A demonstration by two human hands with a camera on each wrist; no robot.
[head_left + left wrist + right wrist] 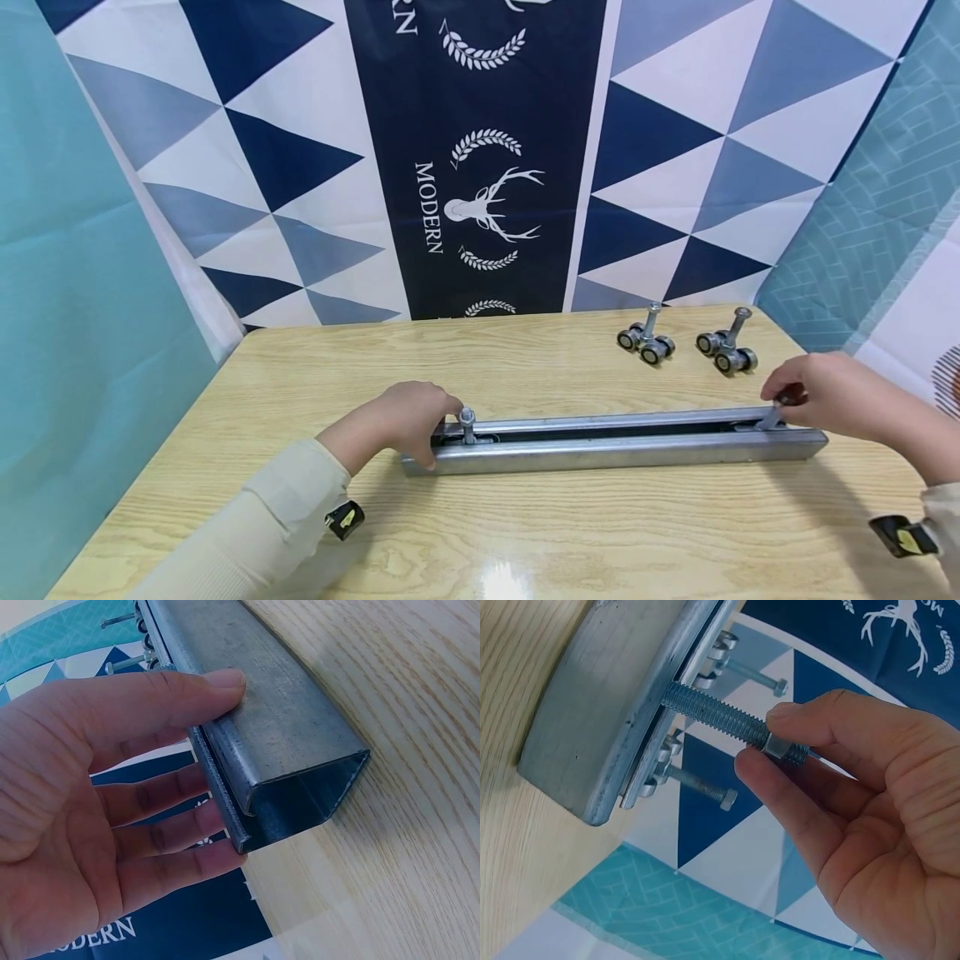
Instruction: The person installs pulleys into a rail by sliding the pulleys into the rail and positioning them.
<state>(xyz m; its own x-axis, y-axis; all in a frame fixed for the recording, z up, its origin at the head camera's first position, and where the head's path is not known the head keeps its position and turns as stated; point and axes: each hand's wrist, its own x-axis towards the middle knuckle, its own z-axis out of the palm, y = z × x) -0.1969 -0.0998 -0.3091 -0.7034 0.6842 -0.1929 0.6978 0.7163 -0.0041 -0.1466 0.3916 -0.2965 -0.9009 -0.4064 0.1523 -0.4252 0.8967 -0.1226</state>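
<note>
A grey metal channel rail (615, 454) with a slot along its top lies across the table. At its left end my left hand (408, 421) grips it, thumb on the near wall and fingers on the far side; the left wrist view shows the rail's hollow end (300, 806). A bolt with a nut (467, 423) stands up from the slot beside that hand. Near the right end, my right hand (821, 392) pinches the nut (778, 745) on a second threaded bolt (712, 712), which rises tilted from the slot. What the bolt joins inside the rail is mostly hidden.
Two wheeled trolleys, a left one (648, 340) and a right one (729, 346), stand behind the rail at the back right, each with an upright bolt. The wooden table (480, 525) meets a patterned cloth backdrop (480, 167) behind. Light teal cloth (82, 292) hangs at the left.
</note>
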